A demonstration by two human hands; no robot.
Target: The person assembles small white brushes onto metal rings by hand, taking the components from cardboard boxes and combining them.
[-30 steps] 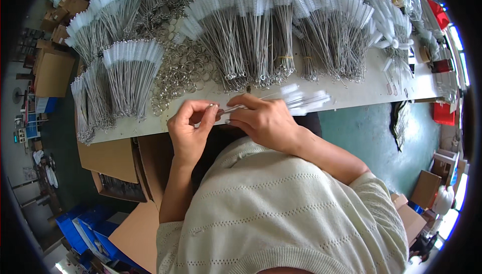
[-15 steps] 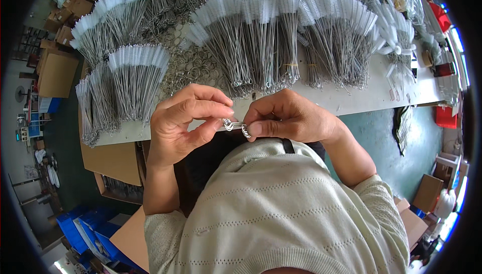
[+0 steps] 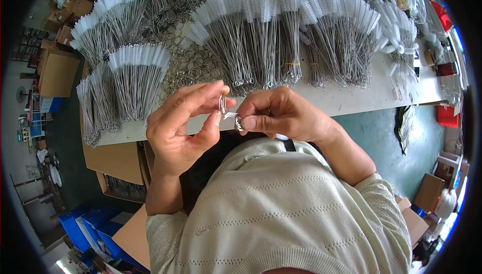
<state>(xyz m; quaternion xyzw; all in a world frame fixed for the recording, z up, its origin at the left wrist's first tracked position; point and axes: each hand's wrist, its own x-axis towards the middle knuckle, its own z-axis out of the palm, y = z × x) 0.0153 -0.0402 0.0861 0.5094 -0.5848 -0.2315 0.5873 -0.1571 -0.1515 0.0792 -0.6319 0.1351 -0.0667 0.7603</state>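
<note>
Close above my lap, both hands work on small shiny metal rings [image 3: 230,115] that look linked or bunched together. My left hand [image 3: 183,126] pinches one part between thumb and fingertips, where an elongated wire loop stands upright. My right hand [image 3: 286,115] grips a coil-like bunch of rings [image 3: 239,123] between thumb and bent forefinger. How the pieces join between the fingertips is too small to tell. Beyond my hands, a loose pile of metal rings [image 3: 193,65] lies on the pale table [image 3: 346,102].
White-bristled wire brushes [image 3: 261,38] lie in bundles across the table, some tied with bands. More brushes [image 3: 135,81] fan out at the left. Thicker white brushes [image 3: 399,48] lie at the right. Cardboard boxes [image 3: 113,162] and blue bins [image 3: 83,231] stand on the left.
The wire loop at my left fingertips has turned from lying level to standing upright. My left hand has tilted, and my right hand has shifted slightly left with its rings.
</note>
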